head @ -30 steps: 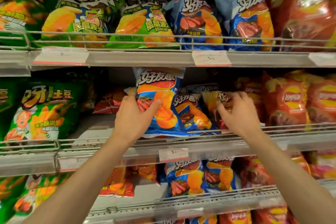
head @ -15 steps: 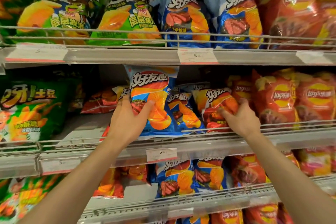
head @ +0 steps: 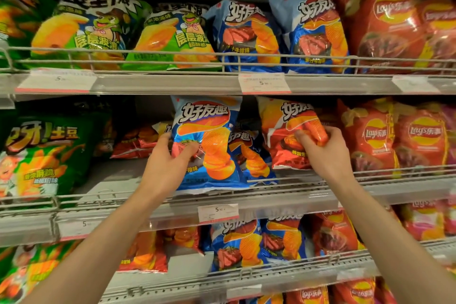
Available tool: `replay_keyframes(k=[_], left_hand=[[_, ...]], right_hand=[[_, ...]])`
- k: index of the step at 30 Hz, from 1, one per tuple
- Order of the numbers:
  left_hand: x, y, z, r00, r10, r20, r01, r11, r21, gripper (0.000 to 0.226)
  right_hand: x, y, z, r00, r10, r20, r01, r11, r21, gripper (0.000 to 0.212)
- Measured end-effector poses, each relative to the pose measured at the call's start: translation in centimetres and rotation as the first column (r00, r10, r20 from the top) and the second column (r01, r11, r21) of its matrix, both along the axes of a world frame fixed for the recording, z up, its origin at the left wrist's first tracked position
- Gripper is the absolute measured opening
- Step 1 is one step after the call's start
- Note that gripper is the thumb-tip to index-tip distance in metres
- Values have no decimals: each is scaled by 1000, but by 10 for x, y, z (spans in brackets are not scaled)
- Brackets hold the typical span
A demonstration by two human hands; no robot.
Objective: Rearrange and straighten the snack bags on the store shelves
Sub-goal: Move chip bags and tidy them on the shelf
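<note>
On the middle shelf [head: 246,201], two snack bags are held upright behind the wire rail. The blue bag [head: 207,145] is gripped by the left hand [head: 167,163] at its left edge, thumb across the front and fingers behind. The orange bag [head: 288,133] is pinched by the right hand [head: 325,150] at its right side, fingers curled over the front and denting the foil.

Several risks can be judged from here. The blue bag's lower edge appears to rest on or overhang the rail, so it could tip forward off the shelf if it is let go before being pushed back. The orange bag is squeezed at chip level, and its contents could be crushed if the grip is tightened. A second blue bag [head: 249,155] is wedged between the two held ones and could be dragged askew when either is shifted. The flattened red bags [head: 138,140] lying behind the left hand could be knocked further back.

Both forearms are extended upward and forward, wrists slightly bent, with the hands well apart at about the same height.
</note>
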State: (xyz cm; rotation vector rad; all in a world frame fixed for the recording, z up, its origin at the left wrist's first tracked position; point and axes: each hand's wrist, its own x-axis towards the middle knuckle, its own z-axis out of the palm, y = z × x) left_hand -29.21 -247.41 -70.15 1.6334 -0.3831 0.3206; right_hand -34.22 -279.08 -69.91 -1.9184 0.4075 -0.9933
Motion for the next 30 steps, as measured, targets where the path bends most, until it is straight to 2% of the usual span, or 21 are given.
replay_keyframes(k=[8,10,14,20,24,27,30], left_hand=[[5,-58,8,997,-11,75,8,999,33,27],[7,-77,11,996,-10,88,4,997,71,28],[15,-109,17,991,89,101,-105,980,171,49],[28,-161,16,986,121,115,-155,921,356,64],[36,-163,8,1000,1,8,-4,920,391,42],[35,-153,-1,991,-75,113,18,897,442,38],[33,-148,-8,981,-62,186,-15,921,389,38]], right_hand=[[-30,-15,-12,998,-21,59,20,1000,6,65],[-38,-23,-14,996,-40,79,37,999,35,62],[-52,-38,-17,993,-73,97,65,995,81,66],[-61,-47,-21,994,-35,104,29,998,57,57],[-59,-49,-23,997,-16,79,13,999,31,48],[-52,-47,-29,998,20,53,-22,999,35,59],[-49,-44,-31,998,39,51,-42,998,50,65]])
